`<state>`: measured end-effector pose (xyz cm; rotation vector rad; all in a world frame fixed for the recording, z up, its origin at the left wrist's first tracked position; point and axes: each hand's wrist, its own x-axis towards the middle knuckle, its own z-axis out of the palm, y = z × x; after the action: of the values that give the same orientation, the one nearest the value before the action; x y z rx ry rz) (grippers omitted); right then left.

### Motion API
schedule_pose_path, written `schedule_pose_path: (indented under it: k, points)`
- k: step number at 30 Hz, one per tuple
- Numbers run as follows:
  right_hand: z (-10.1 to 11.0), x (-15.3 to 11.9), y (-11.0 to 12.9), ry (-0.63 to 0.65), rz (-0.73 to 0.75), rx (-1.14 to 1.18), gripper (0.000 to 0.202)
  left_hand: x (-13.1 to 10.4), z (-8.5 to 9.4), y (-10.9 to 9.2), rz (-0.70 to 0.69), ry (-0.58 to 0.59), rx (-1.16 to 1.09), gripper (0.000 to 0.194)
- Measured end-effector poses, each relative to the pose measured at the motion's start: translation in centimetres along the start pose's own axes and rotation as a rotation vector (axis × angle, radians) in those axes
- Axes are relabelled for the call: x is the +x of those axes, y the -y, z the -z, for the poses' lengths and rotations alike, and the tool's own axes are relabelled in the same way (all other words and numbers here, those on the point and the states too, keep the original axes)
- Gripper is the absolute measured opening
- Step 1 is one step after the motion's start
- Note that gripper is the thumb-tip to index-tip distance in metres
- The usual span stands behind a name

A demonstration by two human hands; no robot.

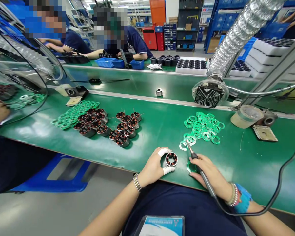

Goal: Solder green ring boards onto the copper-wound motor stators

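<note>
My left hand (153, 165), with white wraps on thumb and finger, grips a round motor stator (171, 159) with copper windings at the table's near edge. In my right hand (208, 170) is a soldering iron (206, 182), its tip pointing away from me toward the loose rings. A green ring-shaped circuit board (191, 166) is at the fingertips of that same hand; whether it is pinched or lies on the table I cannot tell. Beyond the iron's tip lies a loose pile of green ring boards (201, 126).
Wound stators (123, 127) stand in groups left of centre, beside overlapping green boards (75, 114). A fan with a duct (208, 95), a tub (247, 116) and a sponge tray (265, 133) are at right. The iron's cable (277, 190) loops over my right forearm. Co-workers sit opposite and at left.
</note>
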<state>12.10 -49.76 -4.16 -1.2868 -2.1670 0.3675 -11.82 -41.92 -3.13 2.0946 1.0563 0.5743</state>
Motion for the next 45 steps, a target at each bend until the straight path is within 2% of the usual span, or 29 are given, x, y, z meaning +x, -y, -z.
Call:
schedule_pose_path:
  k: [2,5,9,11,14,17,20,25,30,35,38,42,45]
  points:
    - [0.0,0.5,0.4,-0.053,-0.024,0.026,0.030,0.1,-0.4,-0.3,-0.014,0.012,-0.016,0.046]
    - [0.1,1.2,1.5,-0.093,-0.132,0.098,0.030,-0.1,-0.7,-0.7,-0.016,0.048,-0.041,0.047]
    - [0.0,1.4,2.5,-0.102,-0.192,0.186,0.030,-1.1,-0.5,-0.5,0.047,0.002,0.001,0.076]
    - [-0.1,1.3,2.7,-0.101,-0.206,0.205,0.029,-1.4,0.0,-0.2,0.007,0.064,0.017,0.085]
    - [-0.1,1.2,3.2,-0.099,-0.220,0.222,0.027,-1.4,0.8,-0.1,-0.064,0.160,0.034,0.067]
    - [-0.5,1.3,3.9,-0.063,-0.168,0.266,0.027,-1.1,0.7,-0.1,-0.098,0.110,0.038,0.048]
    - [-1.0,1.4,4.5,-0.051,-0.093,0.292,0.027,-1.1,-0.1,-0.4,-0.081,0.063,0.027,0.049]
    - [-1.3,1.7,4.6,-0.139,-0.031,0.241,0.025,-1.4,-0.8,-1.3,-0.041,0.071,0.030,0.045]
    - [-0.5,1.9,4.5,-0.201,0.000,0.235,0.019,-1.6,-0.4,-2.1,0.009,0.080,-0.034,0.044]
    - [0.1,1.7,4.0,-0.171,0.020,0.221,0.020,-1.9,0.2,-2.2,0.077,0.068,-0.207,0.049]
    - [-0.3,1.6,3.6,-0.120,-0.014,0.232,0.020,-2.2,0.0,-2.6,0.014,0.038,-0.193,0.044]
    - [-1.0,1.6,3.2,-0.083,-0.058,0.235,0.021,-2.3,-0.8,-3.3,-0.110,0.028,-0.028,0.031]
    - [-0.9,1.4,2.9,-0.062,-0.086,0.251,0.021,-2.0,-1.2,-3.2,-0.122,0.026,0.006,0.031]
